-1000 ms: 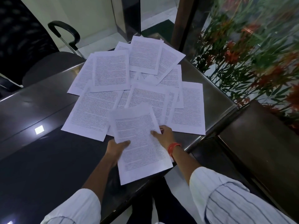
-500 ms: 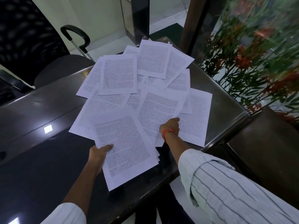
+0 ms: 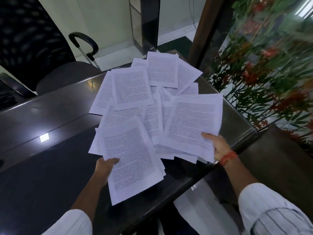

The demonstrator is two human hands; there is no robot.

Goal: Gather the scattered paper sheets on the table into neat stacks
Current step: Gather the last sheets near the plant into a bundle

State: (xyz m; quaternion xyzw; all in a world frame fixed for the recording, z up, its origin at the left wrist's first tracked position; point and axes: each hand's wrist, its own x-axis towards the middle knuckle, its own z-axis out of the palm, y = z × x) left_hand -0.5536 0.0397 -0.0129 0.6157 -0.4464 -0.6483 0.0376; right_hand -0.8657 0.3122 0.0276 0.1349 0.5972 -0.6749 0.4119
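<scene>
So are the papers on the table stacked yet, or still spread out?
Still spread: the sheets lie fanned and overlapping on the table; each hand grips a partial bunch.

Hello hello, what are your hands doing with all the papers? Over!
Left hand grips near stack. Right hand grips second bundle. Loose sheets scattered beyond. Nothing blocking.

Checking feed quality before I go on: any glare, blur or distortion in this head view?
Head view: a bright glare patch on the glossy dark table; the plants at right are motion-blurred; wide-angle bending at edges; printed sheets are sharp enough, text unreadable.
</scene>
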